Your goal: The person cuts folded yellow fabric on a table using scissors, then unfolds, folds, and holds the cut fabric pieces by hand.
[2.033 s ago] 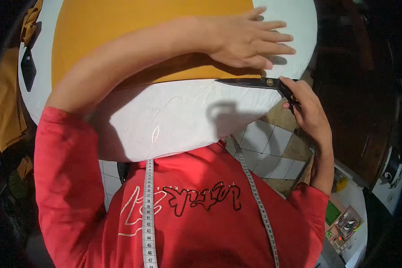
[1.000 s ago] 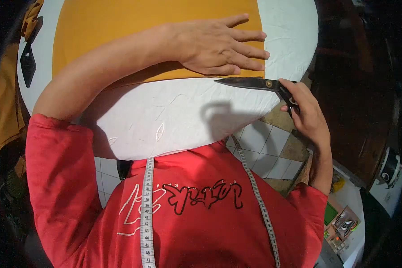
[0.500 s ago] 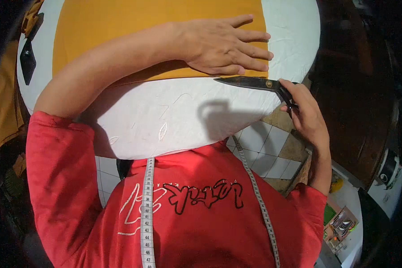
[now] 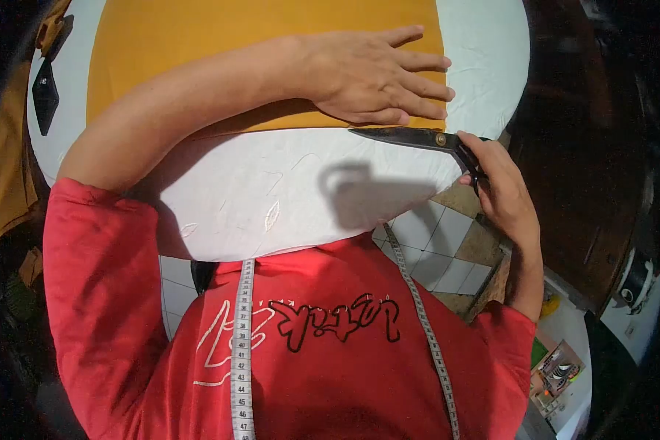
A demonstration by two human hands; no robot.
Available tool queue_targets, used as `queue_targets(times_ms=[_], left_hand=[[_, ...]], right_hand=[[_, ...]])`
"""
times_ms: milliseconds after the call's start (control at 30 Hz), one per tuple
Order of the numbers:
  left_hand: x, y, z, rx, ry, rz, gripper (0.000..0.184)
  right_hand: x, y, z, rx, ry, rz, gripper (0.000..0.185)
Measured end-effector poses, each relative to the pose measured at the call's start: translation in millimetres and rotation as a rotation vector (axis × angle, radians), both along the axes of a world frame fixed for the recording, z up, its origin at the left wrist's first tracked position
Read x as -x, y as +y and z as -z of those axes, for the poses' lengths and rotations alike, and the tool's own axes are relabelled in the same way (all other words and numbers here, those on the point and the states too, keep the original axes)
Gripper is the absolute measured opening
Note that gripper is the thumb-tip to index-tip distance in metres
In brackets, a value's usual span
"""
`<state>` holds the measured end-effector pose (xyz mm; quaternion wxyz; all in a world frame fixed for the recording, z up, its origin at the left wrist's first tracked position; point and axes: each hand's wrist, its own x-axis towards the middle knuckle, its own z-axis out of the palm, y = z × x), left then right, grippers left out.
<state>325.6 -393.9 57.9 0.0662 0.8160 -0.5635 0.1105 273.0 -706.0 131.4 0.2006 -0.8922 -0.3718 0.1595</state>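
Mustard-yellow fabric [image 4: 176,44] lies flat on a white-covered board [image 4: 484,59]. My left hand [image 4: 370,81] rests palm down on it with fingers spread, fingertips reaching the fabric's right edge. In my right hand [image 4: 500,180] is a pair of black-handled scissors [image 4: 403,136], gripped by the handles. Their dark blades point left along the fabric's near edge, just below my left hand. Whether any fabric is between the blades, I cannot tell.
A measuring tape [image 4: 242,352] hangs around my neck over a red shirt [image 4: 330,381]. A dark diamond-shaped object [image 4: 45,97] sits at the board's left edge. More yellow cloth [image 4: 7,161] hangs at the far left. White floor tiles [image 4: 418,249] show below the board.
The board, fabric and my left hand appear very slightly further right in view. The scissors and my right hand have hardly shifted.
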Motion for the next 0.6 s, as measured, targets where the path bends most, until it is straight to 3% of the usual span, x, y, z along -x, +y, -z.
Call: queue_targets(times_ms=[200,367,600], left_hand=[[0.5,2.8,5.9,0.002,0.043,0.001,0.048],[-1.7,-0.8,18.8,0.053,-0.13,-0.017,0.048],[-2.4,-2.9,12.5,0.031,0.027,0.007,0.049]], right_hand=[[12.0,12.4,-0.9,0.011,0.002,0.013,0.059],[10.5,12.0,3.0,0.022,0.065,0.025,0.062],[13.8,20.6,0.9,0.017,0.015,-0.003,0.055]])
